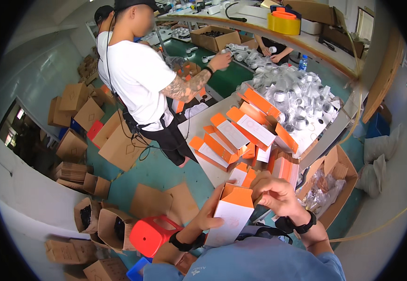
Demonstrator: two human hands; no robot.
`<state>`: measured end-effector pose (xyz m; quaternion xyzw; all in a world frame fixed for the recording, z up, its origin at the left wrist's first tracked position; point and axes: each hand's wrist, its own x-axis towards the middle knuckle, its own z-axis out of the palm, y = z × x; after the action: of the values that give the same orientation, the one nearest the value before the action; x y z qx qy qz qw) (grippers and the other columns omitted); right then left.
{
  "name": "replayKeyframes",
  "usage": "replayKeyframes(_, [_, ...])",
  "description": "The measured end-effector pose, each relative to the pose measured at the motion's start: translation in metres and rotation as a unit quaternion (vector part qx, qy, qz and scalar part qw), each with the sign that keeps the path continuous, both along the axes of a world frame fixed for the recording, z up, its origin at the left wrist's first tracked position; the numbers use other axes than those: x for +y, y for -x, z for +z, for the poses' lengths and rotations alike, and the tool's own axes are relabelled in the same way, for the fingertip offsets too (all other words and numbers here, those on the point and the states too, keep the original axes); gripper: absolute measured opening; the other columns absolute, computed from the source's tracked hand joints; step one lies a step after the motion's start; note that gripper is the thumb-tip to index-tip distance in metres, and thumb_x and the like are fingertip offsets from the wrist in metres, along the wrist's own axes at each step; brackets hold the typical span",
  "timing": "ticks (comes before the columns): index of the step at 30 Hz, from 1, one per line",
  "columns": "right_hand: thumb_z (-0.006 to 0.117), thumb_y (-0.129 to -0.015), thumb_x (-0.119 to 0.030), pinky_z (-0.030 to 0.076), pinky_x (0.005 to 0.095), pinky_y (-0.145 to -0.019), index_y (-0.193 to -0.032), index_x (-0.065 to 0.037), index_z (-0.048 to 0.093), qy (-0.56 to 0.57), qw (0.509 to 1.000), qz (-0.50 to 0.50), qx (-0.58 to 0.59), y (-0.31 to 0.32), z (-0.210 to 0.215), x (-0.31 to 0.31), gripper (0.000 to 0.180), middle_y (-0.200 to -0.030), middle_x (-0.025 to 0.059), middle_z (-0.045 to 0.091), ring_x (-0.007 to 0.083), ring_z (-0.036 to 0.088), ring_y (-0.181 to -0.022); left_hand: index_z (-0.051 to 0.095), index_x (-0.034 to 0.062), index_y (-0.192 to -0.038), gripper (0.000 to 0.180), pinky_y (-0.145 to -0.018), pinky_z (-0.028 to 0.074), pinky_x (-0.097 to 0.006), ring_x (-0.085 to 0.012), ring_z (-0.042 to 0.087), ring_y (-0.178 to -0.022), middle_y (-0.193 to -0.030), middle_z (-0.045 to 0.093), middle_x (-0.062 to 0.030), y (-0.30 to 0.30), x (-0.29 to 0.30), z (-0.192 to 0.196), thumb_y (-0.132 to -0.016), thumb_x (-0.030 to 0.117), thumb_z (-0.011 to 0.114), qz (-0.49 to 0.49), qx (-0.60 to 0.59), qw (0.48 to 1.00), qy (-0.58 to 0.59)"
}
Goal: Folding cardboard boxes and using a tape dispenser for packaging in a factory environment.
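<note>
In the head view, the left hand (pixel 209 213) is low in the middle of the frame, its fingers closed around the side of a white box (pixel 230 218) with an orange inside. The box stands a bit tilted, with its top open. The right hand (pixel 278 193) is just to the right, with bent fingers at the box's top edge; I cannot tell if it pinches a flap. Above the hands, in the middle, more orange and white boxes (pixel 231 135) lie in a heap on a white table (pixel 200 123). Behind them, at the upper right, is a big pile of clear bags (pixel 302 100) with white and silver things inside. A person in a white shirt (pixel 138 70) stands at the upper left. A red stool (pixel 148 236) is at the lower left, near brown boxes (pixel 114 229).
</note>
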<state>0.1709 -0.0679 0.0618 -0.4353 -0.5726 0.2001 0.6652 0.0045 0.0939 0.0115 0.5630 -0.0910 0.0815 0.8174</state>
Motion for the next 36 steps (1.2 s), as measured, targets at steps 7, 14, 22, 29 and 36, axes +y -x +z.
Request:
replayKeyframes(7, [0.056, -0.096, -0.01, 0.036, 0.0375, -0.099, -0.102, 0.0, 0.061, 0.075, 0.969, -0.023, 0.232, 0.02, 0.011, 0.0, 0.013, -0.115, 0.0134, 0.055, 0.024, 0.048, -0.118, 0.055, -0.0014, -0.119, 0.053, -0.083, 0.048, -0.037, -0.0325, 0.059, -0.098, -0.111, 0.057, -0.0221, -0.002, -0.001, 0.043, -0.073, 0.012, 0.077, 0.143, -0.122, 0.915, -0.357])
replayKeyframes(14, [0.059, -0.097, -0.019, 0.044, 0.0316, -0.093, -0.114, 0.0, 0.062, 0.144, 0.966, -0.061, 0.207, 0.034, 0.006, -0.021, 0.026, -0.112, 0.0079, 0.061, 0.0178, 0.057, -0.104, 0.05, 0.0012, -0.117, 0.06, -0.07, 0.054, -0.036, -0.0337, 0.065, -0.09, -0.112, 0.056, -0.0269, -0.015, -0.012, 0.042, -0.069, 0.016, 0.083, 0.334, -0.257, 0.722, -0.55])
replayKeyframes(22, [0.064, -0.092, -0.01, 0.046, 0.0254, -0.081, -0.088, 0.001, 0.066, 0.088, 0.941, -0.067, 0.32, 0.038, 0.009, -0.012, 0.012, -0.085, 0.0007, 0.063, 0.0074, 0.056, -0.086, 0.035, -0.0019, -0.137, 0.102, -0.093, 0.046, -0.041, -0.0329, 0.055, -0.113, -0.122, 0.054, -0.0213, -0.018, -0.028, 0.035, -0.055, 0.019, 0.092, 0.256, -0.042, 0.936, -0.238])
replayKeyframes(29, [0.052, -0.095, -0.004, 0.041, 0.0276, -0.096, -0.138, -0.002, 0.038, 0.12, 0.964, -0.044, 0.234, 0.046, 0.019, -0.009, 0.045, -0.123, 0.0086, 0.049, 0.012, 0.047, -0.113, 0.044, -0.0081, -0.131, 0.093, -0.082, 0.048, -0.038, -0.0326, 0.059, -0.097, -0.112, 0.057, -0.0183, -0.022, -0.041, 0.044, -0.054, 0.014, 0.089, 0.345, -0.076, 0.818, -0.454])
replayKeyframes(36, [0.044, -0.091, 0.003, 0.037, 0.0279, -0.099, -0.137, -0.001, 0.039, 0.127, 0.967, -0.03, 0.216, 0.052, 0.026, -0.018, 0.046, -0.121, 0.0076, 0.049, 0.0129, 0.047, -0.111, 0.049, -0.0103, -0.124, 0.085, -0.078, 0.048, -0.038, -0.0321, 0.06, -0.091, -0.104, 0.06, -0.0191, -0.018, -0.051, 0.051, -0.057, 0.022, 0.09, 0.399, -0.106, 0.774, -0.479])
